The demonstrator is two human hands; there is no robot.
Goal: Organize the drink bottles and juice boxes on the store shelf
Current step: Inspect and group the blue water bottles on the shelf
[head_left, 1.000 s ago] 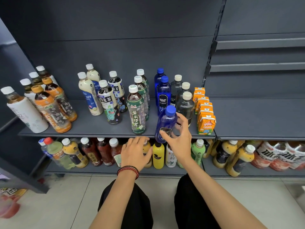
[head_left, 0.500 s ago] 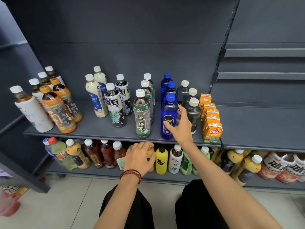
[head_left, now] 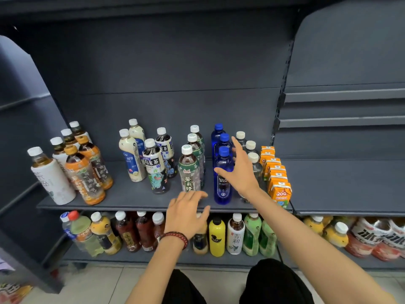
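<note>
Three blue soda bottles stand in a row on the grey middle shelf (head_left: 135,199); the front blue bottle (head_left: 222,189) is upright near the edge. My right hand (head_left: 240,170) hovers just right of it with fingers spread, thumb near its shoulder, holding nothing. Behind that hand stand dark clear bottles with white caps (head_left: 251,147), partly hidden. Orange juice boxes (head_left: 279,189) line up to the right. My left hand (head_left: 188,212), with a red bead bracelet, is spread at the shelf's front edge, below a green-labelled tea bottle (head_left: 189,172).
Left on the shelf stand oolong tea bottles (head_left: 155,167), milky white bottles (head_left: 130,159), orange-labelled bottles (head_left: 84,176) and a white-wrapped bottle (head_left: 51,178). The lower shelf holds several mixed bottles (head_left: 217,235). The right shelf section (head_left: 350,185) adjoins. My knees are below on the tiled floor.
My right hand set the tilted blue bottle upright at the front of the blue row and let go, now lifted beside it. My left hand rose to the shelf edge.
</note>
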